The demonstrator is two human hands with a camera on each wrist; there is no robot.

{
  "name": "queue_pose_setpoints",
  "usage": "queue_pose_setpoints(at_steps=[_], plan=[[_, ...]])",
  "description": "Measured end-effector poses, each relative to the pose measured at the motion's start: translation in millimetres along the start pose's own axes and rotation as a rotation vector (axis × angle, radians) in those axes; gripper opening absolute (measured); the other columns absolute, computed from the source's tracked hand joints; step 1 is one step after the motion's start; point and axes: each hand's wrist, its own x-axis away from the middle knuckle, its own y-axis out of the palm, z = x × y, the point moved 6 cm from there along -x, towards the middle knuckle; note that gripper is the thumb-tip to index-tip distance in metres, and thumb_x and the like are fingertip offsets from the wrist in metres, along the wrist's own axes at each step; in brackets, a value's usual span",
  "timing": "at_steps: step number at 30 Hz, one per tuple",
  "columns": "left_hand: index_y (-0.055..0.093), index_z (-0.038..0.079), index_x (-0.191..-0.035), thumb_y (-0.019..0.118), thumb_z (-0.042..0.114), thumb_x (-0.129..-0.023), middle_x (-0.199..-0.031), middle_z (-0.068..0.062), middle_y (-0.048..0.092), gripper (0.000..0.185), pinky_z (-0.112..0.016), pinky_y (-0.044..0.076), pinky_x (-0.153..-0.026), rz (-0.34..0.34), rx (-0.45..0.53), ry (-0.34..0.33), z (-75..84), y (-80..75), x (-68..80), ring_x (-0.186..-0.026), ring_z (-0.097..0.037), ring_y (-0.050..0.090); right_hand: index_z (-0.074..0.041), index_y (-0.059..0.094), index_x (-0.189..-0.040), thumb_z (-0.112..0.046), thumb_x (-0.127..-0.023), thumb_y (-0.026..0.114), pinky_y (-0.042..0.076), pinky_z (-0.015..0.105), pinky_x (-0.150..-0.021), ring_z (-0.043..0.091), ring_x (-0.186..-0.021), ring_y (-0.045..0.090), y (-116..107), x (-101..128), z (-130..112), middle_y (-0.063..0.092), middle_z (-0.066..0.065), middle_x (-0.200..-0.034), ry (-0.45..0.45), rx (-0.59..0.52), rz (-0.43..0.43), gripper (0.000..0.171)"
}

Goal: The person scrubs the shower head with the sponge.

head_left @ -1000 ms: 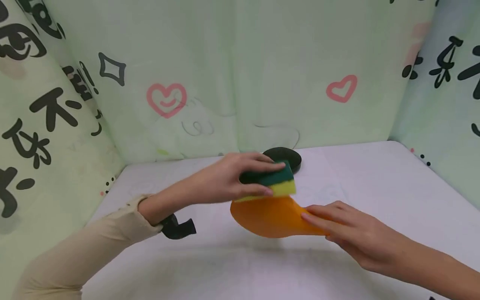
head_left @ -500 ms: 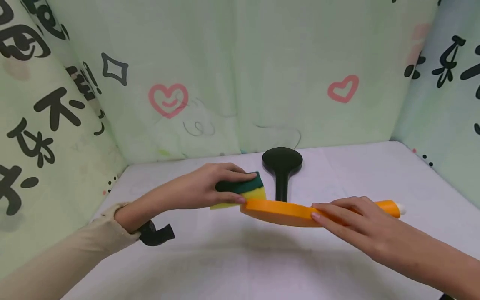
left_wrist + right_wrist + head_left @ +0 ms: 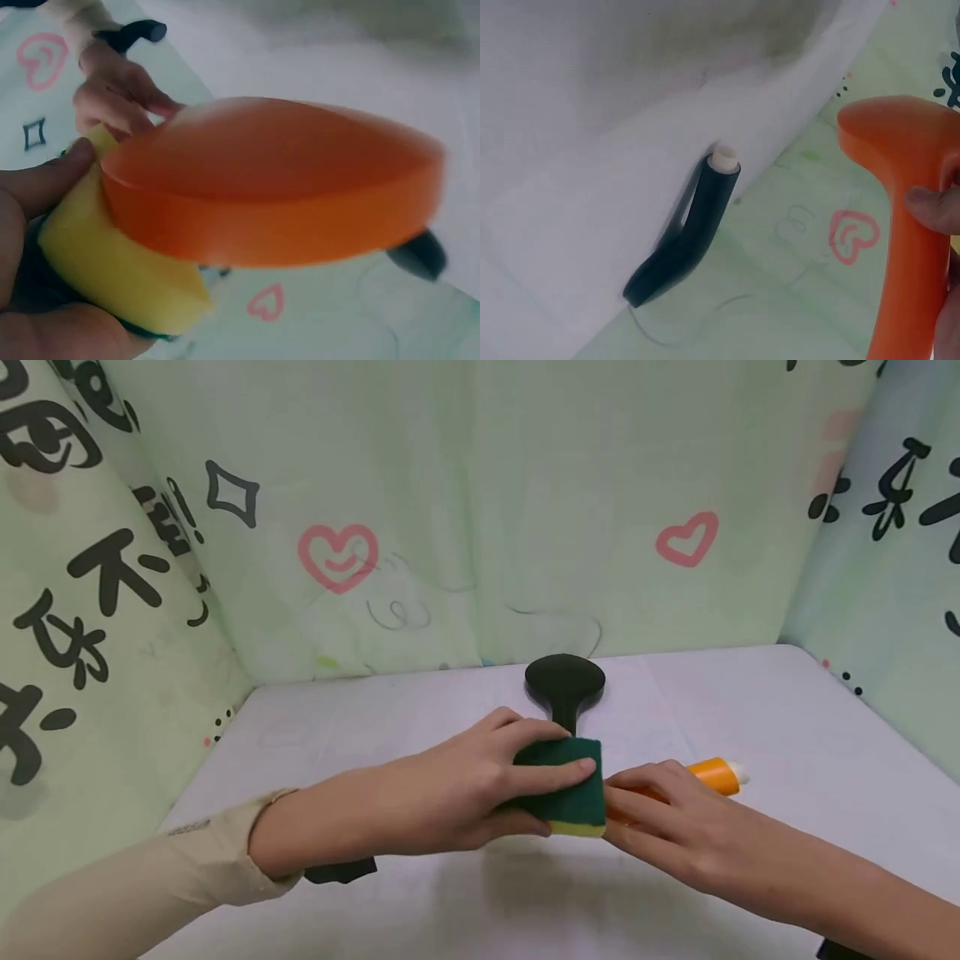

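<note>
Gripping the orange paddle (image 3: 277,176) by its handle in the right hand (image 3: 678,822), presumably to steady it above the table (image 3: 765,735); pinching the sponge (image 3: 562,777) in the left hand (image 3: 472,789), yellow side touching the rim, likely for firm contact; facing, farther back, a black paddle (image 3: 564,681).

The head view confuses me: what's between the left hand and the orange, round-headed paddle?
In the left wrist view: a rectangular green-and-yellow sponge, gripped by the left hand, yellow side facing the paddle.

smooth plastic-looking orange paddle (image 3: 277,172), matt green-faced foam sponge (image 3: 576,802), smooth black paddle (image 3: 564,681), cloth table cover (image 3: 750,718)
</note>
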Motion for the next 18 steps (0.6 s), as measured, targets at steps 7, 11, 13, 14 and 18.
queue_pose_setpoints(at_steps=[7,11,13,14,18], plan=[[0.059,0.012,-0.143,0.080,0.017,-0.089,-0.143,-0.010,0.055,0.058,-0.028,0.056,-0.092,0.150,0.230,-0.166,-47.4,-21.2,37.4,-0.124,-0.021,0.055,-0.008,0.048,-0.151,-0.033,-0.114,0.020,0.033,0.008,-0.096,0.002,-0.124,0.038,-11,17,16,0.045,-0.007,-0.152,0.209,-0.051,0.018,0.052],[0.060,0.008,-0.142,0.080,0.010,-0.088,-0.142,-0.007,0.056,0.057,-0.030,0.057,-0.091,0.247,0.407,-0.202,-67.5,-16.7,51.4,-0.123,-0.022,0.057,-0.003,0.059,-0.141,-0.023,-0.115,0.023,0.041,0.011,-0.085,0.009,-0.114,0.048,-23,14,15,0.058,-0.001,-0.144,0.153,0.026,0.152,0.049],[0.059,0.012,-0.143,0.079,0.011,-0.089,-0.143,-0.003,0.056,0.058,-0.032,0.057,-0.091,0.273,0.511,-0.284,-78.9,-10.5,55.9,-0.122,-0.022,0.057,-0.001,0.062,-0.136,-0.020,-0.114,0.027,0.044,0.012,-0.079,0.014,-0.107,0.053,-30,9,14,0.064,0.004,-0.137,0.106,0.063,0.227,0.046],[0.059,0.014,-0.144,0.079,0.012,-0.090,-0.144,-0.002,0.056,0.057,-0.032,0.057,-0.091,0.287,0.574,-0.338,-84.9,-6.5,58.2,-0.121,-0.023,0.057,0.000,0.063,-0.135,-0.019,-0.114,0.028,0.045,0.012,-0.076,0.015,-0.105,0.054,-33,7,13,0.066,0.006,-0.135,0.094,0.074,0.255,0.045],[0.054,0.014,-0.148,0.075,0.018,-0.094,-0.136,-0.005,0.061,0.058,-0.032,0.057,-0.088,0.355,1.034,-0.536,-104.1,17.9,66.0,-0.111,-0.026,0.059,0.001,0.067,-0.129,-0.022,-0.112,0.038,0.051,0.010,-0.076,0.015,-0.100,0.059,-42,3,17,0.071,0.008,-0.125,0.088,0.060,0.367,0.041]])
